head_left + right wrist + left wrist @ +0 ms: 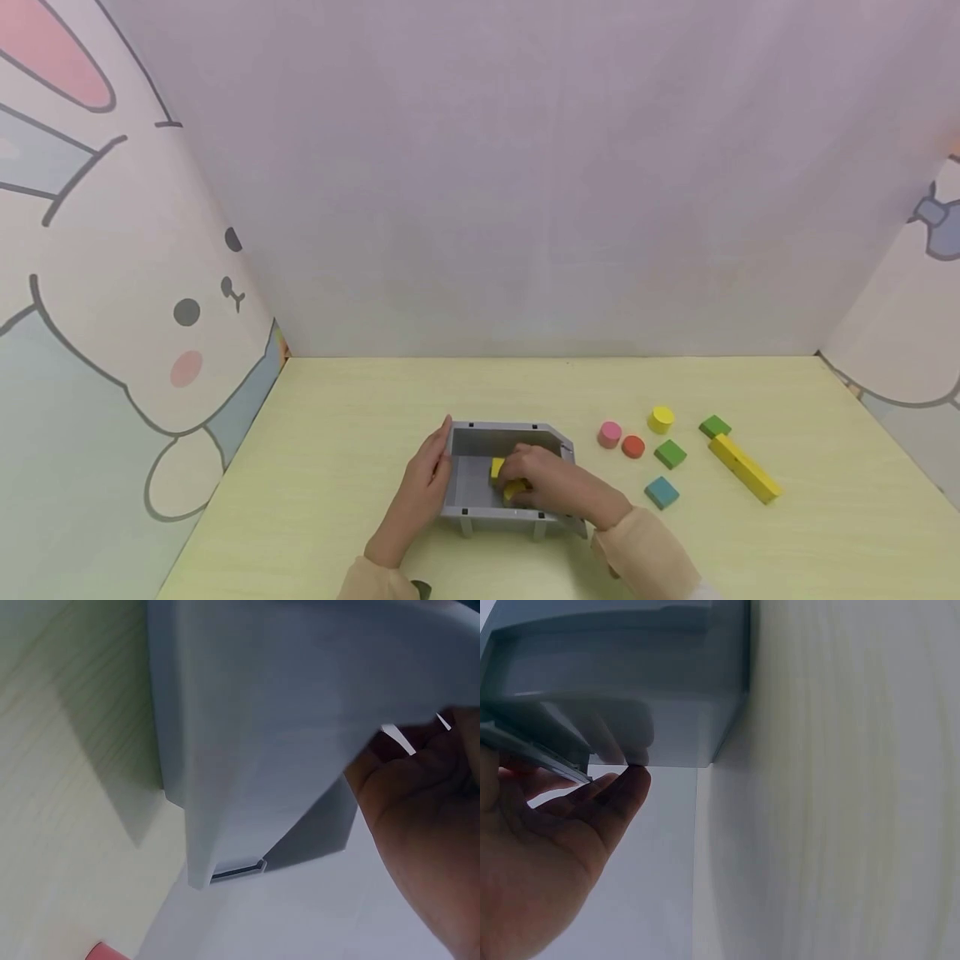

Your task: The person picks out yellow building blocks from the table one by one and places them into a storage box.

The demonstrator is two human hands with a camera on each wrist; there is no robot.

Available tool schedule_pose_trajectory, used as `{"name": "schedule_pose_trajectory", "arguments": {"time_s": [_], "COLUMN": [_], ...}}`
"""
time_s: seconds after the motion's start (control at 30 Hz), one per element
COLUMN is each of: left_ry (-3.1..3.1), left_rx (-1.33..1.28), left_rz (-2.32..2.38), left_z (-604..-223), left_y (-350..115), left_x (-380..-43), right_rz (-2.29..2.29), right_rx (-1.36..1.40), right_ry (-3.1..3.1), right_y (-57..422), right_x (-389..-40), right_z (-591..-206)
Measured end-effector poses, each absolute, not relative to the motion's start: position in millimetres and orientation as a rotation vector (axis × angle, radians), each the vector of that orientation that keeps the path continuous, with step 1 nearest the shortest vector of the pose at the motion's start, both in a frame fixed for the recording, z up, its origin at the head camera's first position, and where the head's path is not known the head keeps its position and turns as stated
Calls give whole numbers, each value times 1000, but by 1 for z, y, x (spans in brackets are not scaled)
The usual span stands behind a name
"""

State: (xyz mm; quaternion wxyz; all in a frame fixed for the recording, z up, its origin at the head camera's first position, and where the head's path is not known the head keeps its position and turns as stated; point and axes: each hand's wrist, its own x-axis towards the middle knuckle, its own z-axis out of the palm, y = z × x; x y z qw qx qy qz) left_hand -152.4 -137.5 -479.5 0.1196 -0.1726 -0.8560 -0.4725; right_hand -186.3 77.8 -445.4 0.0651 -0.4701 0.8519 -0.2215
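A grey plastic bin (498, 514), its open top up, stands in front of me near the middle of the table. My left hand (427, 475) rests along its left end, fingers stretched against the outer wall. In the left wrist view those fingertips (634, 780) touch the bin wall (667, 712) below the rim. My right hand (551, 479) reaches over the right end into the bin, pinching a yellow block (514, 489). Another yellow block (497, 468) shows beside these fingers, partly covered by them. From the right wrist, the bin wall (262, 735) hides the fingertips.
To the right of the bin lie a pink cylinder (610, 434), a red disc (633, 447), a yellow cylinder (661, 419), green blocks (671, 454), a blue block (662, 492) and a long yellow bar (744, 468). A pale curtain (555, 208) stands behind the table.
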Motion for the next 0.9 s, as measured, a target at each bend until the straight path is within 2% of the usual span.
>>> {"name": "schedule_pose_trajectory", "arguments": {"time_s": [0.9], "left_ry": [-2505], "left_rx": [-511], "left_rz": [-1313], "left_z": [-478], "left_y": [-136], "left_x": [-152], "right_rz": [-770], "right_rx": [-1449], "right_ry": [2805], "right_y": [105], "right_x": [-184], "right_z": [-437]}}
